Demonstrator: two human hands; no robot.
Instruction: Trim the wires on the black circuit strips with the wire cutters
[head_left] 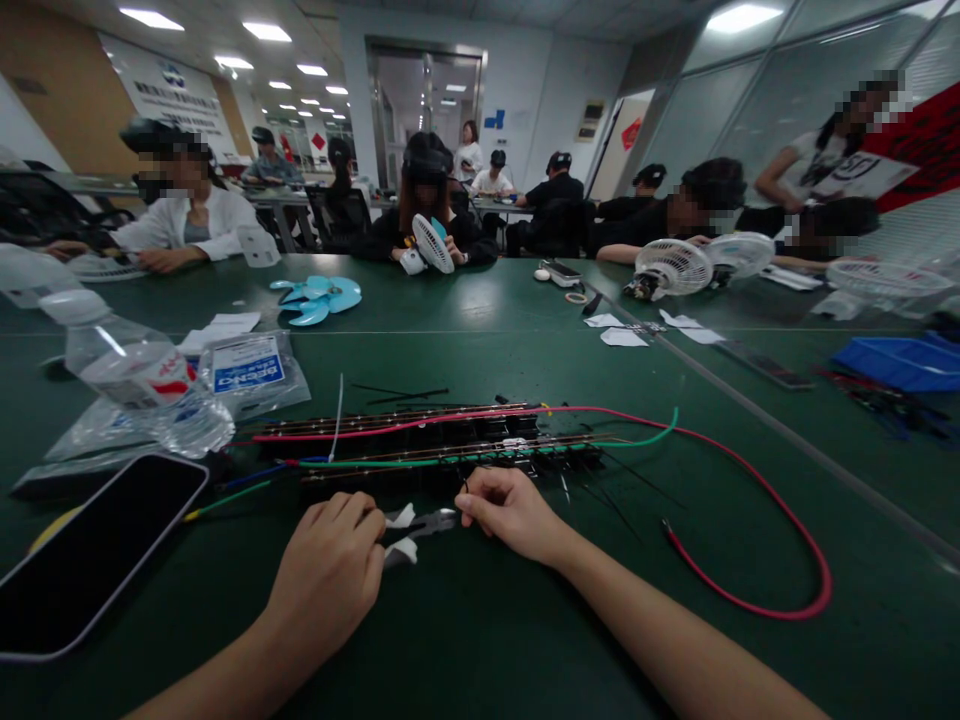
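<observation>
Wrapped in my left hand (330, 555) is a pair of cutting pliers (431, 523) with white on its handles, its jaws pointing right. Their tip lies close to the fingertips of my right hand (510, 510), which pinch a thin black strip that looks like a cable tie (465, 487). Just behind the hands, two long black terminal strips with copper-coloured wires (420, 413) lie side by side. A red cable (720, 445) runs along the far one and curls round to the right. The green wire (405, 461) follows the near one. A white cable tie (337, 420) stands up at the left.
At left are a phone (90, 560), a plastic bottle (142, 370) and a clear bag (255, 370). Loose black ties (397, 393) lie around the strips. Farther back are blue fan blades (319, 298), white fans (675, 265) and a blue tray (900, 362). Several people sit beyond.
</observation>
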